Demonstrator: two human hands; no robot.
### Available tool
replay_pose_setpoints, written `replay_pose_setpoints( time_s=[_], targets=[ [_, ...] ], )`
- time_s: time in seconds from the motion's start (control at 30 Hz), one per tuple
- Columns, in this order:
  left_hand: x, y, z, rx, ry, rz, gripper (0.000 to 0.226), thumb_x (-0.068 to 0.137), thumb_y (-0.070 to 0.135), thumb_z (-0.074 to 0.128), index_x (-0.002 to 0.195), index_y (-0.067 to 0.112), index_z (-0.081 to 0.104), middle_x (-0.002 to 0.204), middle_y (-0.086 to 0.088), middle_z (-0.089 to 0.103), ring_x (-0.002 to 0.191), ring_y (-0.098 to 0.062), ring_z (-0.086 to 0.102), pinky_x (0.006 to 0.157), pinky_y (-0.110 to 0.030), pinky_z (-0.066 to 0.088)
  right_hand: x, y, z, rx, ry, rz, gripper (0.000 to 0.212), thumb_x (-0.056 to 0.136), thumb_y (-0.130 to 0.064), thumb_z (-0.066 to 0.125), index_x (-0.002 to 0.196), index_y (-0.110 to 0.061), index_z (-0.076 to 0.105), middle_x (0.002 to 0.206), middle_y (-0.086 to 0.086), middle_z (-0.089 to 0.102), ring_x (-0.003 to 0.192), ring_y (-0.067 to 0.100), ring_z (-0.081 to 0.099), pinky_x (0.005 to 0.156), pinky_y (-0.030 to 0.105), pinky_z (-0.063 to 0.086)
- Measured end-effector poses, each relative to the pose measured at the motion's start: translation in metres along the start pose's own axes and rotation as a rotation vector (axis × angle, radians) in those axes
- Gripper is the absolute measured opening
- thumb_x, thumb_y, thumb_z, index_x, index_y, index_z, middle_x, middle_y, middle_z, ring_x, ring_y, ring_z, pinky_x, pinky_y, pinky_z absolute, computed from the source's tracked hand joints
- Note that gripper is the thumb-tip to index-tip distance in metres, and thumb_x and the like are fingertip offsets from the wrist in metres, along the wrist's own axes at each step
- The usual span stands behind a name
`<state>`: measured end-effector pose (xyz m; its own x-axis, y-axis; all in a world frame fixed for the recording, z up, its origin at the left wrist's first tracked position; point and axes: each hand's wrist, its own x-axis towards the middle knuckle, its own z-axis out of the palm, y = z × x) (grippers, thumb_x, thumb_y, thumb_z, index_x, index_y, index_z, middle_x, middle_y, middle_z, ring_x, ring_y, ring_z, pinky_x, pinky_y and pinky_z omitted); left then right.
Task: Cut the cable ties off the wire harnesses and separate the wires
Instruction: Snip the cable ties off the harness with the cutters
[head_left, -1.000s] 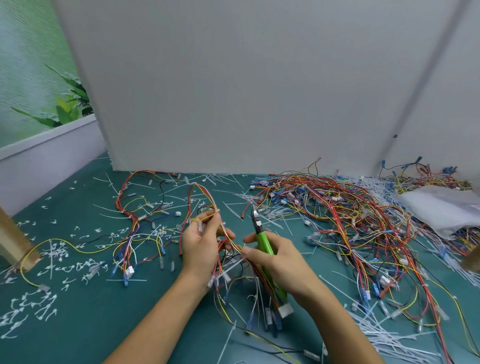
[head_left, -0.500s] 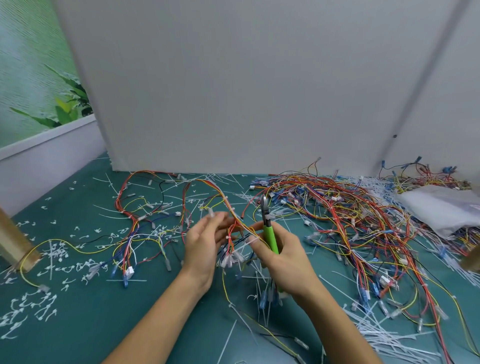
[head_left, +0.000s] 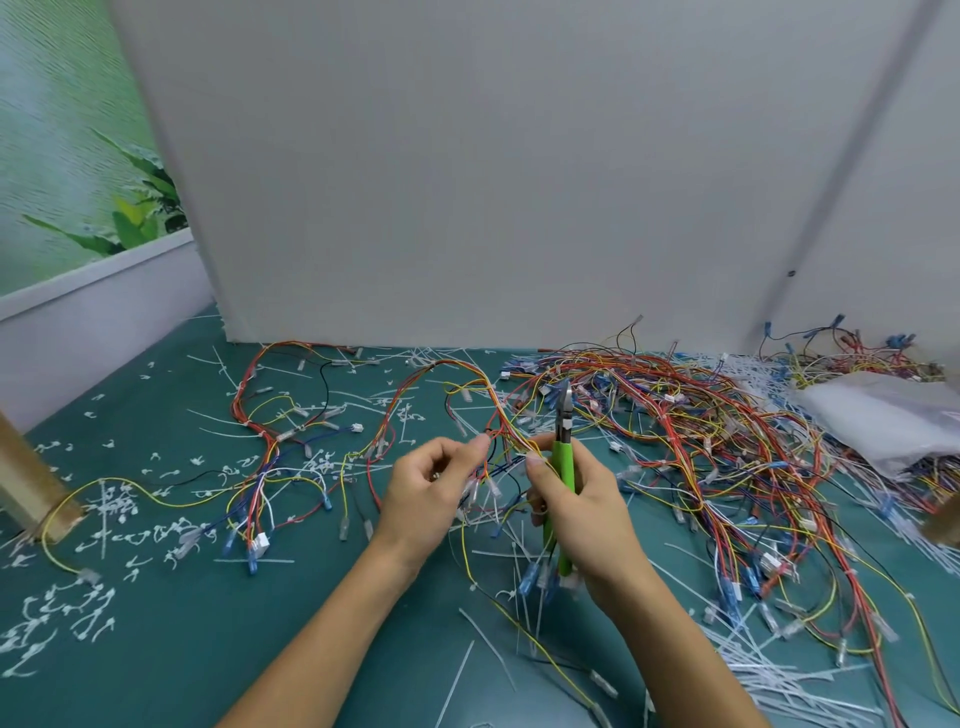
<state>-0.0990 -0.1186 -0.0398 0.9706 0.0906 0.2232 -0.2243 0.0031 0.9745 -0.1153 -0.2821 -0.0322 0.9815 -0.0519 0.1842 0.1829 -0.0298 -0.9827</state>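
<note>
A bunch of wires (head_left: 491, 392) is pinched by the left hand (head_left: 426, 488) over the middle of the table (head_left: 208, 649). Green cutters (head_left: 563, 460) are gripped by the right hand (head_left: 582, 504), tips up.

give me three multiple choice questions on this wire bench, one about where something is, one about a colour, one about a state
1. Where does the biggest wire heap lie?
A) by the wooden post
B) against the plant picture
C) to the right of the right hand

2. What colour are the handles of the cutters?
A) green
B) red
C) black

3. What is the right hand doing?
A) lying flat, palm down
B) gripping the cutters
C) hanging open and empty

Answers:
1 C: the dense tangle spreads out on that hand's right.
2 A: bright green handles show between the fingers.
3 B: its fingers curl round the handles, and the metal tip points up and away.
</note>
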Motion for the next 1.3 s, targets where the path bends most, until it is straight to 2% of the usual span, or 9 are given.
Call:
replay_pose_setpoints(
  time_s=[0.1,0.23,0.37,0.57,0.77,0.97,1.1,1.23,1.3],
  targets=[
    [-0.001,0.000,0.001,0.091,-0.045,0.034,0.050,0.079,0.055,0.070,0.066,0.007,0.063,0.053,0.008,0.044,0.055,-0.008,0.040,0.054,-0.016,0.034,0.000,0.000,0.000,0.009,0.002,0.019,0.009,0.101,-0.021,0.063,0.101,-0.029,0.065,0.065,-0.011,0.057,0.063,0.011,0.052,0.060,0.030,0.050],
    [0.001,0.003,-0.002,0.059,-0.035,0.030,0.042,0.080,0.048,0.069,0.062,0.010,0.065,0.059,-0.016,0.056,0.057,-0.016,0.047,0.057,-0.028,0.039,0.000,-0.001,0.001,0.004,0.001,0.031,0.008,0.102,-0.020,0.062,0.102,-0.027,0.065,0.065,-0.013,0.059,0.062,0.009,0.054,0.059,0.026,0.051],
    [0.003,0.004,0.001,-0.068,0.034,-0.043,0.040,0.094,0.027,0.066,0.060,0.007,0.062,0.057,-0.008,0.056,0.056,-0.020,0.047,0.055,-0.030,0.040,-0.001,-0.002,0.001,0.033,-0.002,0.052,0.004,0.102,-0.023,0.062,0.102,-0.026,0.065,0.068,-0.014,0.061,0.064,0.009,0.057,0.059,0.025,0.051],
    [0.004,0.007,-0.003,-0.329,-0.067,-0.288,0.035,0.080,0.046,0.072,0.071,0.012,0.068,0.071,-0.008,0.060,0.059,-0.016,0.054,0.054,-0.027,0.041,-0.003,-0.004,0.001,0.096,-0.029,0.105,0.006,0.102,-0.027,0.061,0.101,-0.025,0.066,0.070,-0.014,0.061,0.068,0.012,0.059,0.063,0.027,0.054],
    [0.001,0.006,0.000,-0.142,-0.089,-0.176,0.042,0.081,0.053,0.070,0.074,0.011,0.069,0.070,-0.007,0.059,0.062,-0.013,0.056,0.051,-0.021,0.043,-0.002,-0.003,0.001,0.084,-0.033,0.107,0.004,0.102,-0.028,0.062,0.102,-0.027,0.066,0.072,-0.012,0.062,0.073,0.013,0.059,0.067,0.032,0.054],
    [-0.005,0.004,0.003,-0.035,-0.211,-0.142,0.022,0.086,0.038,0.072,0.094,0.017,0.074,0.083,0.005,0.069,0.076,-0.007,0.059,0.067,-0.022,0.048,-0.004,0.002,0.004,-0.044,-0.068,0.063,0.006,0.101,-0.031,0.063,0.106,-0.029,0.066,0.073,-0.014,0.064,0.069,0.007,0.059,0.073,0.038,0.056],
    [-0.007,0.004,0.007,-0.037,-0.179,-0.094,0.009,0.093,0.020,0.068,0.093,0.013,0.073,0.076,0.007,0.067,0.070,-0.003,0.055,0.063,-0.014,0.045,-0.005,0.001,0.005,-0.109,-0.096,0.020,0.008,0.102,-0.035,0.061,0.104,-0.028,0.066,0.073,-0.013,0.063,0.069,0.008,0.056,0.077,0.045,0.056],
    [-0.009,0.002,0.015,-0.056,-0.078,-0.093,0.016,0.091,0.021,0.070,0.100,0.008,0.067,0.087,-0.009,0.071,0.080,-0.006,0.060,0.074,-0.015,0.049,-0.008,-0.001,0.005,-0.136,-0.125,-0.017,0.016,0.104,-0.036,0.056,0.091,-0.031,0.064,0.070,-0.013,0.057,0.068,0.010,0.052,0.071,0.035,0.049],
    [-0.009,0.002,0.016,-0.057,-0.028,-0.114,0.017,0.090,0.023,0.072,0.102,0.011,0.067,0.088,0.002,0.072,0.084,-0.005,0.062,0.077,-0.013,0.048,-0.008,-0.001,0.006,-0.150,-0.117,-0.025,0.020,0.105,-0.033,0.054,0.087,-0.031,0.063,0.070,-0.012,0.057,0.067,0.010,0.052,0.067,0.027,0.046]
  ],
)
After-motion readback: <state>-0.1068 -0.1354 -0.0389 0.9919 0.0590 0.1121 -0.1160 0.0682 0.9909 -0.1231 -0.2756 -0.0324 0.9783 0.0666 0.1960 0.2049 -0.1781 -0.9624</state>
